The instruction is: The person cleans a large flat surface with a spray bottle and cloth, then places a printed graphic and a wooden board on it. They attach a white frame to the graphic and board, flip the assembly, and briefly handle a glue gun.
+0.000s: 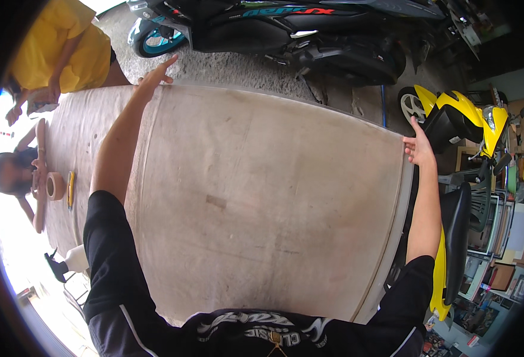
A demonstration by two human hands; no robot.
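A large brownish, flat sheet spreads over the table in front of me. My left hand reaches to its far left edge, fingers stretched out and apart, with nothing in them. At the far right corner is my right hand. Its thumb points up, away from the other fingers, whose bent tips touch the sheet's edge. A raised line runs along the sheet's left side, and a pale strip borders its right side. A small darker patch marks the surface.
Left on the table are a tape roll, a yellow cutter knife and a spray bottle. A person in yellow stands far left; another person leans at the left edge. Motorbikes and a yellow scooter stand beyond.
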